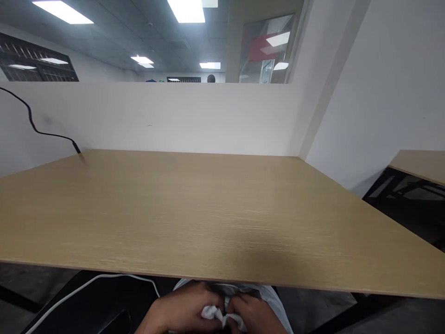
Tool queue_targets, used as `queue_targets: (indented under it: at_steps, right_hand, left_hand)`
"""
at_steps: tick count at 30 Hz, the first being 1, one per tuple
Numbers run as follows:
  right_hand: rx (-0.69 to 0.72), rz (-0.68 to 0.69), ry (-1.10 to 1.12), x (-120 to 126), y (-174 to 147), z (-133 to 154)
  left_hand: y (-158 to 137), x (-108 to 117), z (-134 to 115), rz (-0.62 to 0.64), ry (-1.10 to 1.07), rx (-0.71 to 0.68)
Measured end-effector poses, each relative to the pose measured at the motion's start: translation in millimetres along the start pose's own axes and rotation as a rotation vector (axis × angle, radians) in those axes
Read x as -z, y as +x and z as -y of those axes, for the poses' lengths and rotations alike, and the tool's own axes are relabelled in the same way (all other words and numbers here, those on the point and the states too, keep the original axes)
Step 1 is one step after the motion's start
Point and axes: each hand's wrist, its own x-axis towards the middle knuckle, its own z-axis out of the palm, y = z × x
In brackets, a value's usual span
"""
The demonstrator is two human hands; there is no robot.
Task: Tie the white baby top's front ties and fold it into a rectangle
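Tabletop (174, 199) edges are laid out thus: on the left, the side edge is slanted in toward the back corner; across the middle, the back edge is met by a white partition (191, 118); on the right, the side edge is spread outward to the front, beside a white wall (378, 93). A broad stretch of wood is framed between these edges, and reach toward the back is blocked by the partition.

At the far left, a black cable (52, 134) is draped down to the back corner. Below the front edge, a white cable (93, 279) is curved across a black surface. Next, the left hand (191, 304) is held just under the front edge, its fingers curled tightly around a white wad (210, 312). The wad is kept low between both hands; whether it is paper or cloth cannot be told. Just beside it, the right hand (253, 311) is placed, its fingers also bent closely onto the wad. White material (282, 308) is bunched behind and beside the hands. Farther right, a black leg (358, 311) is angled beneath the tabletop, and a second table (422, 163) is partly shown.
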Motion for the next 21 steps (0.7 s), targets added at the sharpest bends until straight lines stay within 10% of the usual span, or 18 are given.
queue_targets:
  at_steps: [21]
  right_hand:
    - [0.397, 0.01, -0.01, -26.6, 12.5, -26.3]
  left_hand:
    - [2.0, -4.7, 0.6, -0.029, 0.18, -0.055]
